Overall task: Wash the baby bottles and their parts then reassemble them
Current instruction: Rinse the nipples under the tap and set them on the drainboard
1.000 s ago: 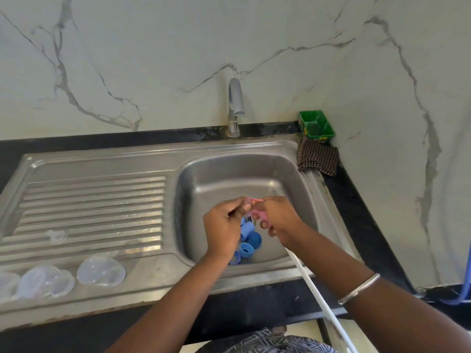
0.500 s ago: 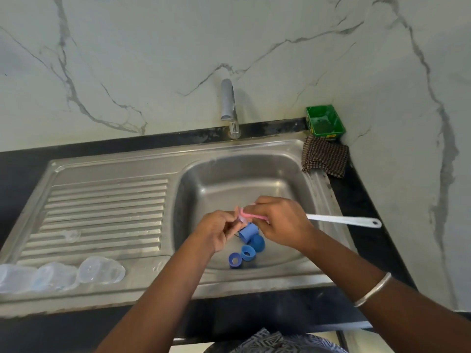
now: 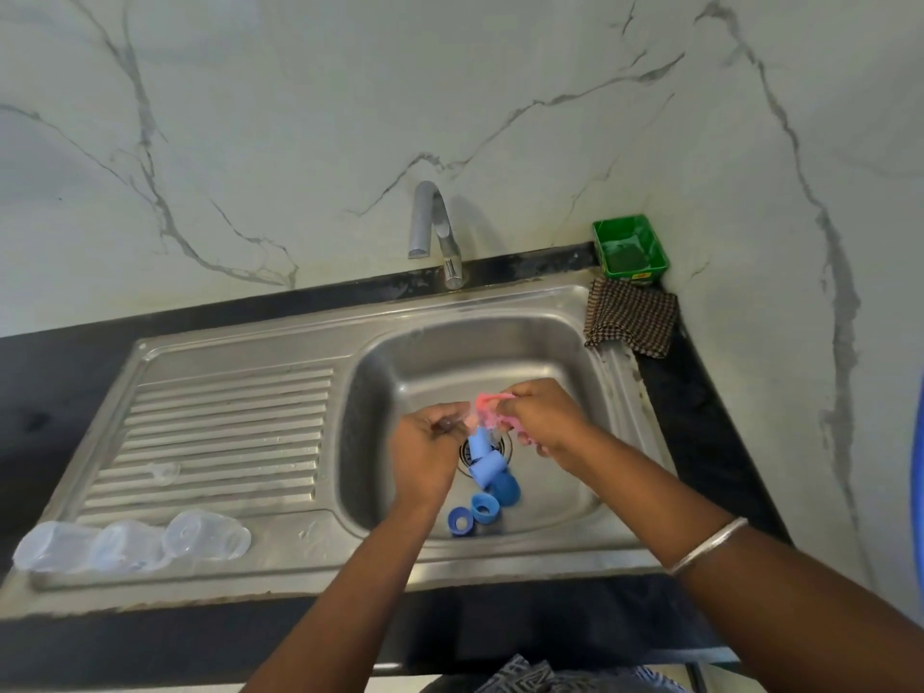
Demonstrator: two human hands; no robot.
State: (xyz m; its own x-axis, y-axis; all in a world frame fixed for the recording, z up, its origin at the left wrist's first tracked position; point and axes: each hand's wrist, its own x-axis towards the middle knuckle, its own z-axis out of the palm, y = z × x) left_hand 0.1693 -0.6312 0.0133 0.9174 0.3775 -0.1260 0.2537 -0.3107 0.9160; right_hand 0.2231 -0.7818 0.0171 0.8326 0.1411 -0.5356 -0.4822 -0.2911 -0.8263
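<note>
Both hands are over the steel sink basin (image 3: 560, 362). My right hand (image 3: 545, 417) grips a pink brush (image 3: 492, 415), whose blurred head points at my left hand (image 3: 425, 452). My left hand pinches a small clear part, mostly hidden by the fingers. Several blue bottle parts lie at the drain: caps (image 3: 487, 467) and rings (image 3: 484, 507). Three clear bottles (image 3: 205, 535) lie on their sides at the drainboard's front edge. A small clear teat (image 3: 162, 473) sits on the ribs.
The tap (image 3: 440, 232) stands behind the basin, no water running. A green tub (image 3: 630, 250) and a checked cloth (image 3: 632, 322) sit in the right back corner. The ribbed drainboard (image 3: 225, 417) spreads to the left; black counter surrounds the sink.
The brush's white handle, which stuck out to the right half a second ago, is out of sight now. The pink brush head has blurred between my hands. The camera view shifted slightly.
</note>
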